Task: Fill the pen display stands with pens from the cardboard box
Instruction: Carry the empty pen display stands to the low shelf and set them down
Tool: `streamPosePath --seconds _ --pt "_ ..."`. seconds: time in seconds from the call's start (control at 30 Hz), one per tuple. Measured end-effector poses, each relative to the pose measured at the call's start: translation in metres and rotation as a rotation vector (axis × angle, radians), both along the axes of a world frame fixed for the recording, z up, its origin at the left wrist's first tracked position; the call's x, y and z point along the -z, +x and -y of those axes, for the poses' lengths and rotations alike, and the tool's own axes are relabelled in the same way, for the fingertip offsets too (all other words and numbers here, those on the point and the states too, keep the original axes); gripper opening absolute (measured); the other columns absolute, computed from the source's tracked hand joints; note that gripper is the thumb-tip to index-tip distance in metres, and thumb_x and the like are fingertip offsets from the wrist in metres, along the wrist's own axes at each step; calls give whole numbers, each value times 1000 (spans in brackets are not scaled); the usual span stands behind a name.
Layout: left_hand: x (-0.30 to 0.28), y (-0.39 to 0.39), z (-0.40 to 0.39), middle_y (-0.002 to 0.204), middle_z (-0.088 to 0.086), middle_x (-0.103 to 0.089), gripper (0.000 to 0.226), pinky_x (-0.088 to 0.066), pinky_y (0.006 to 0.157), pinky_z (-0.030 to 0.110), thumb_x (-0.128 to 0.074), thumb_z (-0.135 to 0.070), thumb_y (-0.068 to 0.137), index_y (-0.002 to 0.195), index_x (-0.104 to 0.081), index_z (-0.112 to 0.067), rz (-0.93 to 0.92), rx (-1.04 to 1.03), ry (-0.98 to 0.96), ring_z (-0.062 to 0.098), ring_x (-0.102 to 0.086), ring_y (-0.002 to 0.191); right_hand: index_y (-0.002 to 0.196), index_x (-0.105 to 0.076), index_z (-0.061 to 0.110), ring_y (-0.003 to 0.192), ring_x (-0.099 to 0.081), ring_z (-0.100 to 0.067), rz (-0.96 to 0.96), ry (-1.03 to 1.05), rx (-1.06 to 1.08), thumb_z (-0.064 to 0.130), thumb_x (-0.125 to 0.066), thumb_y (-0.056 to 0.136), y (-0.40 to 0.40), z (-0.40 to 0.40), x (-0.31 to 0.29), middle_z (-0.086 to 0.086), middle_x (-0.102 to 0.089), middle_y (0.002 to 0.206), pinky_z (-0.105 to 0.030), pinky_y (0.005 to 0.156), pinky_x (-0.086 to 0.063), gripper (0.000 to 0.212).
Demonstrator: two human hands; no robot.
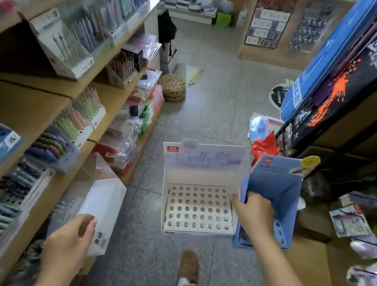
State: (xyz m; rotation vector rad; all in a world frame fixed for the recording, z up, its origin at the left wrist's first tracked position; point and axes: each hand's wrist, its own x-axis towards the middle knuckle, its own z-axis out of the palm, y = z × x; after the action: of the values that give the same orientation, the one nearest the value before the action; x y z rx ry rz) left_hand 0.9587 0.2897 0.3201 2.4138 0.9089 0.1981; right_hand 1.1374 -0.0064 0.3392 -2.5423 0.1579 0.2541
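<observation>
My right hand [254,212] grips two empty pen display stands together, held up over the aisle floor. One is a white stand [197,207] with a grid of round holes and a pale printed back card. The other is a blue stand [280,192] just to its right, its holes partly hidden by my hand. My left hand [72,240] holds a white box [102,213] with black printed characters, low at the left beside the shelves. No loose pens show in either stand. The cardboard box is not clearly in view.
Wooden shelves [50,104] on the left carry several stands full of pens. A rack of bags [342,74] and packaged goods lines the right. A woven basket [172,87] sits on the tiled floor ahead. My shoe [188,266] is below the stands.
</observation>
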Motion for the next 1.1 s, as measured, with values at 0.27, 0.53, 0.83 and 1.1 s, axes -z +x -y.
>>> streamPosePath --seconds 0.27,0.53,0.83,1.1 --pt "-1 142 -22 66 12 -63 9 -45 70 37 -71 -5 76 78 -67 -13 -65 -128 41 30 -59 64 60 -49 11 61 -48 -21 42 8 -82 28 -54 90 184 -31 -7 1 -49 58 -25 44 -25 35" --pt "24 311 -60 82 -36 -56 11 -31 69 -3 -47 -47 71 69 -52 -38 -12 -93 -35 -5 -52 69 52 -39 16 50 -41 -16 -14 5 10 30 -56 90 355 -43 14 1 -43 52 -27 43 -22 44" --pt "4 623 -80 69 9 -65 8 -43 64 34 -66 -10 83 79 -65 -17 -15 236 -52 30 -62 68 53 -35 11 48 -38 -19 -71 -46 198 29 -56 90 538 -27 13 -6 -41 51 -29 47 -22 46" --pt "-12 851 -72 64 -4 -56 2 -35 54 24 -65 -8 84 83 -67 -8 96 437 25 17 -53 59 50 -29 12 42 -28 -18 -60 -77 338 21 -54 91 691 3 29 -4 -30 44 -27 46 -15 49"
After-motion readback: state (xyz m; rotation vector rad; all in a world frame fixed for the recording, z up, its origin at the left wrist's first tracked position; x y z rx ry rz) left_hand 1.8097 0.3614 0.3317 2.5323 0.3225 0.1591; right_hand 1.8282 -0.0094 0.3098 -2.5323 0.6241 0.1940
